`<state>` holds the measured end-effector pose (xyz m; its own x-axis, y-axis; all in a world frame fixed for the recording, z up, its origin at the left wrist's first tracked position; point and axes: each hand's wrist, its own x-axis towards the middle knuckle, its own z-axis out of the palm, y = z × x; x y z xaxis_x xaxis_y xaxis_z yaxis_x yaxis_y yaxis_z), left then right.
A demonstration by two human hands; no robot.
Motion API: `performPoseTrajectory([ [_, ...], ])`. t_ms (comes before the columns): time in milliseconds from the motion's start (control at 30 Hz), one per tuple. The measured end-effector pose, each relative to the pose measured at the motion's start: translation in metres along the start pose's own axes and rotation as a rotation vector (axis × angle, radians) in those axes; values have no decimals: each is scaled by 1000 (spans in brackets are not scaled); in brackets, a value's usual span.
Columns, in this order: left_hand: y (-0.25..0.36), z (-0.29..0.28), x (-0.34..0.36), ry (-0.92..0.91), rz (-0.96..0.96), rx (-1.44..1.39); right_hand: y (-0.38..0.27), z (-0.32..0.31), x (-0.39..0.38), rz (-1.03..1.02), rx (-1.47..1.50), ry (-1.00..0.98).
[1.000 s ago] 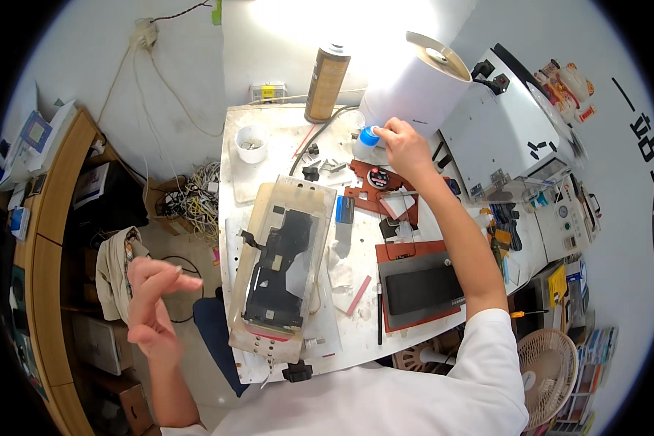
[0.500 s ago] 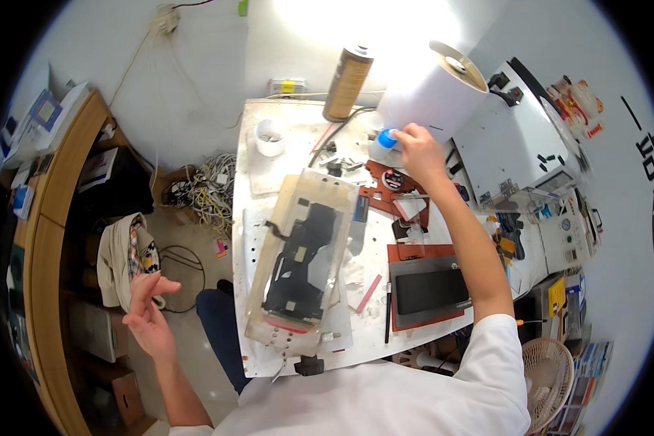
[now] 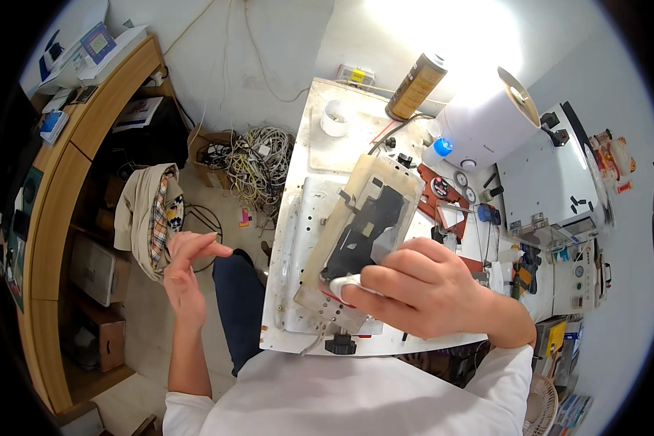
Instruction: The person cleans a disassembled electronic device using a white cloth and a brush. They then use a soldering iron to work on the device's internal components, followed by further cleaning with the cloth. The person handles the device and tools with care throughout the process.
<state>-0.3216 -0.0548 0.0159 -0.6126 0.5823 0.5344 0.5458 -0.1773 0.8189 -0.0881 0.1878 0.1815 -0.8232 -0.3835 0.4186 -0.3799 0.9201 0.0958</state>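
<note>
On the worktable lies a beige, see-through-edged fixture [image 3: 313,270], tilted to the right at its far end, with a flat black panel [image 3: 363,231] on it. Over the panel's near end is my right hand [image 3: 425,287], its fingers closed on a white wad [image 3: 347,283] that looks like tissue or cloth. The wad touches or almost touches the panel's near edge; my fingers hide part of both. My left hand [image 3: 187,272] hangs in the air left of the table, fingers loosely spread and holding nothing. Farther back stands a clear bottle with a blue top [image 3: 439,150].
A brown spray can [image 3: 417,86], a white tub [image 3: 337,118] and a large white cylinder [image 3: 487,120] stand at the back. Red-brown plates [image 3: 443,196] and small parts lie right of the fixture. Left are tangled cables [image 3: 258,163], a draped jacket [image 3: 144,218] and wooden shelves [image 3: 64,207].
My right hand has left the blue-topped bottle and come down to the near end of the black panel. The view has shifted, and my left hand stays raised beside the table.
</note>
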Motion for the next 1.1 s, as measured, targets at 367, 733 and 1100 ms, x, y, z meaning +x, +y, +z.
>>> performPoseTrajectory([
  [367, -7, -9, -13, 52, -80, -24, 0, 5, -11, -38, -60, -49],
  [733, -9, -3, -9, 18, -65, -34, 2, -4, -25, 27, 28, 14],
  [1100, -4, 2, -1, 19, -4, -5, 14, -5, -50, 120, -11, 115],
])
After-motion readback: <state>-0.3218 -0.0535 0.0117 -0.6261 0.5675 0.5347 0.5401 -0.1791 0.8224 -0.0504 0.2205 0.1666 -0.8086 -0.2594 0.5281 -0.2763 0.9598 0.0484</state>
